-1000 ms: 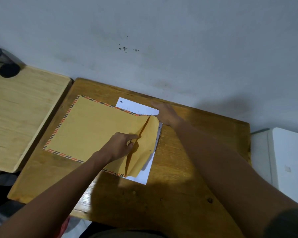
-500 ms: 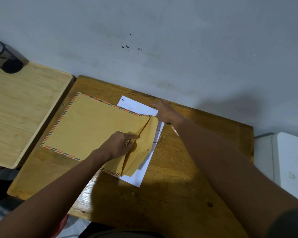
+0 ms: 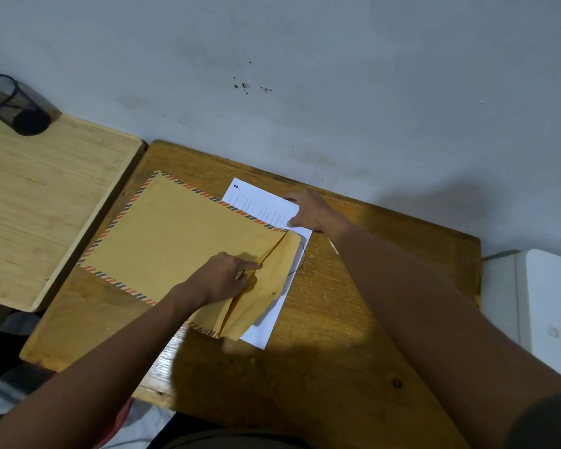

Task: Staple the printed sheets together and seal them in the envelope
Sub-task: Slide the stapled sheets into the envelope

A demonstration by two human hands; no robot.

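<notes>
A: Nearest to the camera, what do the arms do?

B: Both forearms reach forward over the dark wooden table (image 3: 353, 319). The left hand (image 3: 221, 278) lies on the brown envelope (image 3: 175, 241), at the fold of its flap (image 3: 266, 296). Its fingers are curled, and thumb and forefinger seem to pinch the flap's edge at the mouth. The flap stands open toward the right.

A: And the printed sheets?

B: The printed sheets (image 3: 263, 205) lie under the envelope. A white strip shows past the flap on the right side and at the near corner, and one corner with text shows behind the far edge (whether they are inside the mouth or only beneath, I cannot tell). A thin dark string (image 3: 300, 257) curves over the paper beside the flap.

A: Has something changed from one second ago?

B: Less white paper shows at the near corner than before. The left hand keeps the same grip.

A: The right hand?

B: The right hand (image 3: 308, 210) is farther, at the far right corner of the sheets. Its fingers lie almost straight on the paper, pressing it, as earlier.

A: Farther still?

B: A lighter wooden table (image 3: 46, 202) at left, with a black mesh pen cup (image 3: 10, 102) by the grey wall (image 3: 305, 76). A white box (image 3: 538, 303) is at right.
</notes>
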